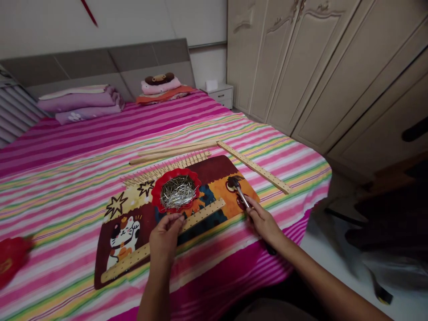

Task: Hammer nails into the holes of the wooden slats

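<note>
My left hand (165,236) rests with curled fingers on a long wooden strip (203,214) drilled with a row of holes, its fingertips pinched right at the strip near the red dish (157,189). The dish is full of thin metal nails (176,191). My right hand (264,223) grips the handle of a small hammer (236,186), whose dark head lies on the cat-printed mat (217,171) to the right of the dish. The strip lies diagonally across the mat.
A second holed strip (256,168) lies on the striped bed cover (67,178), right of the mat. Plain wooden sticks (174,151) lie behind the dish. Folded bedding (80,102) sits at the headboard. A wardrobe (301,67) stands right; something red (11,258) lies at the left edge.
</note>
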{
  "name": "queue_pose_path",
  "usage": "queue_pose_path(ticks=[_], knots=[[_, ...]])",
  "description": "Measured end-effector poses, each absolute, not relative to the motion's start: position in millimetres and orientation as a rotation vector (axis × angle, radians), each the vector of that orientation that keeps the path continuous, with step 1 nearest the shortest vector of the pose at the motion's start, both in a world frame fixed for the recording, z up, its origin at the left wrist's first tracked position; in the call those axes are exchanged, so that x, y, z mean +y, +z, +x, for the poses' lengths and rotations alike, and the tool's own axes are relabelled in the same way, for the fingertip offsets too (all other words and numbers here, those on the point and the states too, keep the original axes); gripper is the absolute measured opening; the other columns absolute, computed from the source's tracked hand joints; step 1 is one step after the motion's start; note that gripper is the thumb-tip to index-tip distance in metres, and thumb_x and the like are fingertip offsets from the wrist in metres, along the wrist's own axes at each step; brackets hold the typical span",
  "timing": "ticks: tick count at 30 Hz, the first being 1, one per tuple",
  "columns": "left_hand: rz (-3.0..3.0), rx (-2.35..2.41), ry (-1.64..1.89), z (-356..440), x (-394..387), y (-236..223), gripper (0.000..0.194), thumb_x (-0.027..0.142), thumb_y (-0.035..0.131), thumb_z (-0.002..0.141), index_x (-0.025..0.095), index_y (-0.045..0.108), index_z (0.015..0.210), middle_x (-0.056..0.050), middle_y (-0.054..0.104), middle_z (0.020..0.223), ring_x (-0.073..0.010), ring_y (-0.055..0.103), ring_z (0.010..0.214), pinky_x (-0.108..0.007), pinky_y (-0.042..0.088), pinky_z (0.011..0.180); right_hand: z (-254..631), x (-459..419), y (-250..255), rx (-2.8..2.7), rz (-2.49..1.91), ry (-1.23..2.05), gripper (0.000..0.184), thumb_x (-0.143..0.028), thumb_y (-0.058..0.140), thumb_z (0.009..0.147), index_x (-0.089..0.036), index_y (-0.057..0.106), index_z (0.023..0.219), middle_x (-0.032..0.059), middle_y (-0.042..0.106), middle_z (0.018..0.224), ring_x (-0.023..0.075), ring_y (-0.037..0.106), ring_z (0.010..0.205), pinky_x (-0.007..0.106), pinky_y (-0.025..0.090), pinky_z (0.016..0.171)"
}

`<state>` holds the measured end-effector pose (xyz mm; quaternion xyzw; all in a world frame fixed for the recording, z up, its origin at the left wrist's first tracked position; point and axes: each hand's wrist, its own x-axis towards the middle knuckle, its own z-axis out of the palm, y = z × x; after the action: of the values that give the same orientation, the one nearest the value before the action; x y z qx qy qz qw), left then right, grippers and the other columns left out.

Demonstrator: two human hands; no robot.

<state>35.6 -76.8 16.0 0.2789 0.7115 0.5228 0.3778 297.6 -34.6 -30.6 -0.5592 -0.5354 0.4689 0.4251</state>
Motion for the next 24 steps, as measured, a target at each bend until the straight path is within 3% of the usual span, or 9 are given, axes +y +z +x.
queue_pose_path(ticks=[5,12,17,24], knots=[[0.717,1.868,1.342,41.2,-78.3,1.9,0.036,0.042,0.072,0.051,0.017,0.068,0.077,-0.001,0.070,0.074,-0.0149,0.063,0.071,-0.027,0.049,0.073,299.4,-33.2,-37.5,-1.417,-1.381,1.133,0.056,-0.039,0.044,0.083,-0.017,0.051,0.134,0.0034,0.067,0.073,0.0158,0.049,0.051,0.028,0.041,0.048],[0.812,1.965,1.308,40.7,-76.1,-3.9,0.033,0.044,0.069,0.056,0.019,0.069,0.078,-0.001,0.070,0.073,-0.0155,0.063,0.069,-0.027,0.048,0.070,300.7,-33.0,-40.4,-1.431,-1.355,1.123,0.056,-0.037,0.044,0.083,-0.016,0.051,0.134,0.0087,0.071,0.098,0.0158,0.054,0.056,0.028,0.046,0.052],[0.919,2.098,1.225,44.0,-77.8,-0.2,0.028,0.044,0.066,0.059,0.021,0.070,0.075,-0.001,0.071,0.073,-0.0175,0.063,0.070,-0.029,0.048,0.071,300.6,-31.3,-40.3,-1.448,-1.384,1.090,0.054,-0.034,0.042,0.084,-0.014,0.052,0.133,0.0040,0.068,0.075,0.0149,0.049,0.050,0.028,0.045,0.050],[1.116,2.130,1.234,41.9,-78.6,-11.9,0.028,0.047,0.061,0.063,0.023,0.070,0.075,-0.003,0.071,0.079,-0.0195,0.063,0.075,-0.032,0.048,0.075,296.2,-56.4,-1.3,-1.496,-1.326,1.138,0.048,-0.036,0.045,0.087,-0.019,0.055,0.131,-0.0002,0.055,0.065,0.0142,0.048,0.055,0.026,0.042,0.054]])
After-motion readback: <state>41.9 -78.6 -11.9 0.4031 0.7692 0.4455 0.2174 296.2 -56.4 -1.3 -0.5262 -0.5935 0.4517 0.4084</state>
